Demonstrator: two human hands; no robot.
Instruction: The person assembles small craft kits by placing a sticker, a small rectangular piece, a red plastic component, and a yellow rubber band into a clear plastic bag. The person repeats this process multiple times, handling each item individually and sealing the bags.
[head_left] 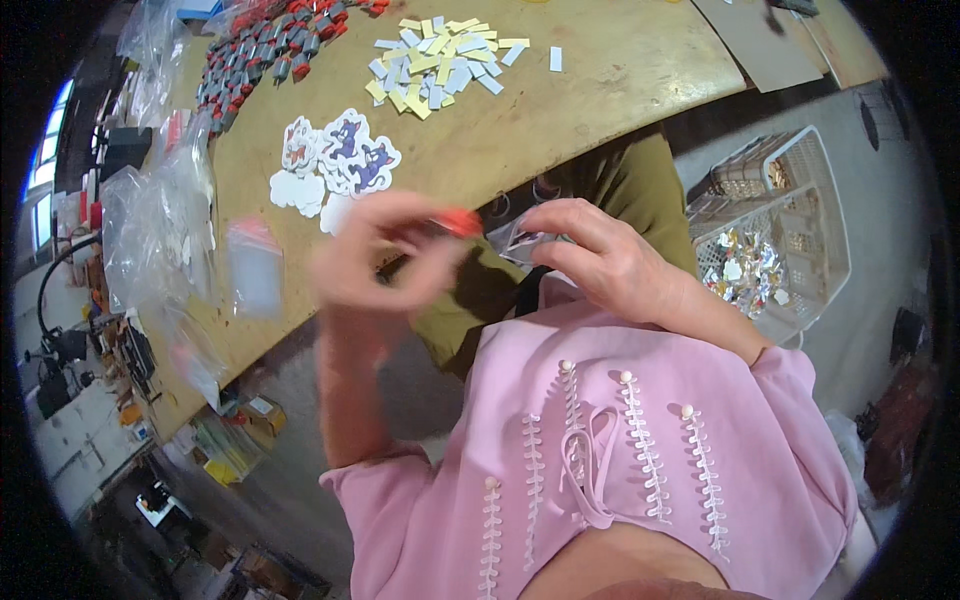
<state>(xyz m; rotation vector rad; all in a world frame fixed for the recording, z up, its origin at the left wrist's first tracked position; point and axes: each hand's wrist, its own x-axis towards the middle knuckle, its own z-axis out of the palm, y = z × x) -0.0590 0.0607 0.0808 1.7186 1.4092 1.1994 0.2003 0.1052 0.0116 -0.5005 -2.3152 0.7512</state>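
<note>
We judge the small, bright-red, plastic-looking piece (459, 222) light and fairly stiff, best taken by its sides. The left hand (360, 250) pinches it at the fingertips, near the edge of the worn tan tabletop (560, 130); its colour is vivid, its outline blurred. The right hand (605, 255) curves beside a clear plastic bag (515, 245); we cannot tell whether it grips.

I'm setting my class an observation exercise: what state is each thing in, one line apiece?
Left hand: blurred, fingers curled around a red piece
Right hand: fingers bent at clear plastic; grip unclear
Animal cutouts: overlapping, some printed side up
Paper slips: loosely heaped, one apart
Grey-and-red pieces: clustered
Clear bags: lying flat
White crate: open-topped, shiny packets inside
Bow: tied
</note>
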